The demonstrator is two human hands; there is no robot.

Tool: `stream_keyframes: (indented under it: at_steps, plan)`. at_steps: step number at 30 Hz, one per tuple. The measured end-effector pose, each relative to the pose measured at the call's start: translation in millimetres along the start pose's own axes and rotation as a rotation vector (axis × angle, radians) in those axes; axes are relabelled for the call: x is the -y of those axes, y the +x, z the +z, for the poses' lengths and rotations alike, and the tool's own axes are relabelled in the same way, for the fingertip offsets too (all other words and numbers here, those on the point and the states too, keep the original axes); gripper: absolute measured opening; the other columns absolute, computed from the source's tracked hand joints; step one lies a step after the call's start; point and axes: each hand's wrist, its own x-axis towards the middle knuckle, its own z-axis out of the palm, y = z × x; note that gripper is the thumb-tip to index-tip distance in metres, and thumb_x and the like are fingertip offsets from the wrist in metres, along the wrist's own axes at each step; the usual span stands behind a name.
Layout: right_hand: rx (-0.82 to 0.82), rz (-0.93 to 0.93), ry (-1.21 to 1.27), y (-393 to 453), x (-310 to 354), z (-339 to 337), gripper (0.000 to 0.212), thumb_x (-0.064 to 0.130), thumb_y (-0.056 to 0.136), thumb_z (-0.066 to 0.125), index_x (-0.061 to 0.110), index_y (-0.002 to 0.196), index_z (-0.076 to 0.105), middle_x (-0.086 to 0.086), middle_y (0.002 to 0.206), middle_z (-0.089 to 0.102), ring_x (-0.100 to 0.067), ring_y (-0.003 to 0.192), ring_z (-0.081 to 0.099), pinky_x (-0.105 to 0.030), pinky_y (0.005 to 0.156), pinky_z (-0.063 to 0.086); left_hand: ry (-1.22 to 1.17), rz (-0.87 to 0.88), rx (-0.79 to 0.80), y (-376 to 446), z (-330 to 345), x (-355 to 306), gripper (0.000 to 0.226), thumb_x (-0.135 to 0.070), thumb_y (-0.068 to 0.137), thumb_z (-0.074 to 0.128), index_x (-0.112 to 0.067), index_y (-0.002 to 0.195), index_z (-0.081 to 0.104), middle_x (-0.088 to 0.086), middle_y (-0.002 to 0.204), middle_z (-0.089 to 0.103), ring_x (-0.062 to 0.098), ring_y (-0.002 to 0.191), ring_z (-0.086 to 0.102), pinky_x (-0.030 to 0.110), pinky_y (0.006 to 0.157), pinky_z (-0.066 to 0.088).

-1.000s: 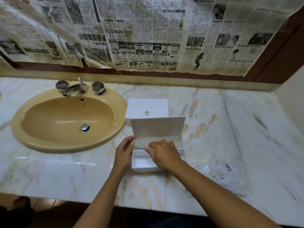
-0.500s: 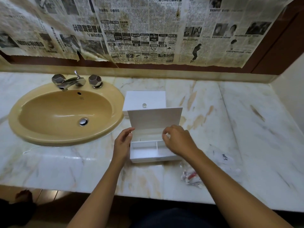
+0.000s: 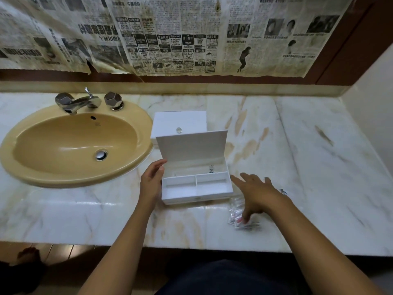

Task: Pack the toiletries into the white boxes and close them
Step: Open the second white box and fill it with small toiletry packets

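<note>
Hands at an open white box [image 3: 196, 184] on a marble counter [image 3: 319, 167].

Left of the box sits a yellow sink [image 3: 70, 145]. The left hand [image 3: 152, 180] rests flat against the box's left side, fingers straight. The box's lid stands upright; behind the box lies a closed white box [image 3: 180, 122]. Just right of the open box the right hand [image 3: 258, 193] hovers — fingers spread, holding nothing — its thumb touching clear toiletry packets [image 3: 239, 213], blurred.
</note>
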Motion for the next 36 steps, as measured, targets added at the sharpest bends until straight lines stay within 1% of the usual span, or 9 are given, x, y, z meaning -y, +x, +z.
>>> stream_keyframes:
  at_steps: [3,7,13,16,18,24,27,31,36]
  plan:
    - [0.076,0.002,-0.028,3.8,0.3,16.2,0.141,0.039,0.059,0.087,0.028,0.148,-0.021,-0.005,0.158,-0.022,-0.027,0.147,-0.016,-0.056,0.115,-0.004,-0.003,-0.007,-0.003,-0.2,0.9,0.0,0.023,-0.013,0.1,0.048,-0.023,0.11,0.066,-0.008,0.112,0.066,0.008,0.104,0.062,0.036,0.094,0.051]
    - [0.011,0.016,-0.001,12.9,2.9,36.5,0.125,0.039,0.072,0.079,0.026,0.149,-0.019,-0.006,0.157,-0.026,-0.027,0.146,-0.016,-0.054,0.116,-0.002,-0.007,-0.008,-0.007,-0.5,0.5,-0.1,0.023,-0.014,0.1,0.048,-0.022,0.111,0.066,-0.01,0.112,0.066,0.005,0.104,0.062,0.033,0.092,0.051]
    - [-0.156,0.01,0.096,28.3,-3.6,31.5,0.098,0.045,0.081,0.068,0.034,0.151,0.0,-0.003,0.161,0.005,-0.025,0.147,0.009,-0.049,0.116,0.014,-0.018,-0.018,-0.005,0.4,0.0,0.7,0.023,-0.014,0.1,0.048,-0.022,0.111,0.066,-0.006,0.113,0.066,0.01,0.104,0.062,0.033,0.089,0.052]
    - [-0.232,-0.003,0.104,36.1,-6.7,26.1,0.093,0.051,0.077,0.068,0.035,0.149,0.012,-0.002,0.15,0.029,-0.025,0.136,0.03,-0.042,0.108,0.029,-0.019,-0.018,-0.004,0.6,0.2,1.1,0.022,-0.015,0.1,0.049,-0.023,0.111,0.066,-0.005,0.114,0.066,0.012,0.105,0.062,0.032,0.087,0.051]
    - [-0.247,-0.006,0.112,38.2,-8.4,22.6,0.092,0.052,0.075,0.069,0.035,0.148,0.015,0.0,0.145,0.034,-0.023,0.132,0.033,-0.04,0.105,0.032,-0.02,-0.015,-0.002,0.4,0.7,0.4,0.023,-0.014,0.1,0.049,-0.023,0.11,0.066,-0.005,0.113,0.066,0.011,0.104,0.062,0.031,0.087,0.051]
    - [-0.171,0.035,0.15,38.1,-17.8,9.1,0.1,0.049,0.078,0.071,0.035,0.151,0.005,-0.002,0.161,0.002,-0.023,0.148,0.001,-0.045,0.117,0.007,-0.027,-0.012,-0.002,-0.8,0.1,-2.1,0.023,-0.013,0.1,0.048,-0.021,0.112,0.066,-0.01,0.11,0.065,-0.006,0.093,0.062,0.025,0.083,0.048]
    - [-0.107,0.029,0.118,35.8,-20.9,2.1,0.101,0.047,0.079,0.071,0.037,0.151,0.0,-0.001,0.161,-0.006,-0.023,0.148,-0.006,-0.05,0.117,0.001,0.003,0.002,0.002,0.6,-0.2,1.1,0.024,-0.013,0.099,0.049,-0.026,0.108,0.066,-0.011,0.112,0.066,-0.001,0.103,0.061,0.03,0.092,0.048]
    - [-0.114,0.039,0.11,33.1,-22.4,-12.2,0.1,0.044,0.072,0.079,0.035,0.15,0.017,0.001,0.159,0.015,-0.02,0.147,0.012,-0.047,0.117,0.009,0.012,0.005,0.004,2.2,-1.0,2.2,0.025,-0.013,0.099,0.049,-0.03,0.106,0.067,-0.007,0.115,0.066,0.012,0.111,0.06,0.041,0.1,0.048]
    - [-0.217,0.059,0.167,37.9,-17.1,-11.8,0.074,0.031,0.073,0.081,0.032,0.138,0.046,0.005,0.139,0.049,-0.018,0.13,0.041,-0.034,0.103,0.033,0.019,-0.005,-0.001,0.6,-0.6,-0.9,0.024,-0.014,0.099,0.049,-0.028,0.107,0.066,-0.01,0.114,0.066,0.005,0.108,0.06,0.038,0.099,0.048]
